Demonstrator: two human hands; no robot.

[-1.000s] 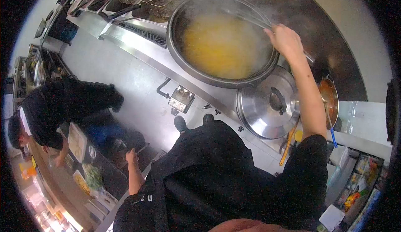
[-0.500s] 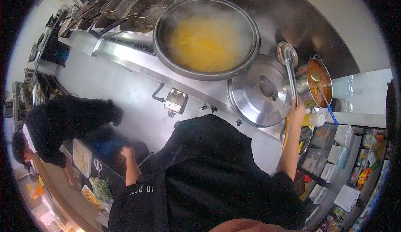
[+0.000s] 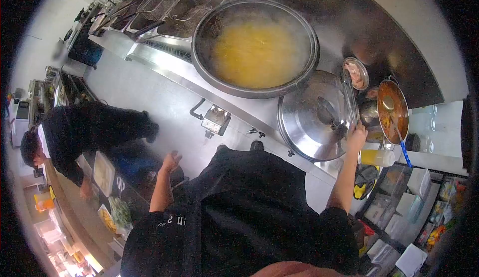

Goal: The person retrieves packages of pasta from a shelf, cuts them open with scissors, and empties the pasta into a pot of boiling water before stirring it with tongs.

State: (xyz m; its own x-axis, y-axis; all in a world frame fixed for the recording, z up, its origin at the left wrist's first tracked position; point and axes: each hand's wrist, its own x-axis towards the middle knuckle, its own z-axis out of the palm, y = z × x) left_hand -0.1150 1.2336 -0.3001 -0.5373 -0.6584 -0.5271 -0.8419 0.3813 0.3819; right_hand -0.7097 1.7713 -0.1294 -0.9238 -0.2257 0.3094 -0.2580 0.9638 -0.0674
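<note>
My right hand (image 3: 356,138) is closed around the long metal handle of a ladle (image 3: 352,102). The ladle lies over the right edge of a large steel lid (image 3: 309,136), its head toward a small metal bowl (image 3: 366,80) of pale pinkish pieces. My left hand (image 3: 171,161) hangs away from the stove with its fingers curled, and nothing shows in it. Left of the lid, a big round pot (image 3: 254,92) steams with yellow contents. Right of my right hand is a pan (image 3: 408,112) of orange-red sauce with a blue-handled utensil (image 3: 404,153) in it.
Fryer baskets (image 3: 192,15) stand beyond the pot at upper left. A yellow squeeze bottle (image 3: 376,157) lies near my right hand. At left, another person (image 3: 90,127) leans over a counter with a white tray (image 3: 103,174). Containers fill the shelves (image 3: 399,197) at lower right.
My right hand has drawn the ladle back from over the metal bowl, uncovering its contents. My left hand has risen slightly. The whole view has shifted a little.
</note>
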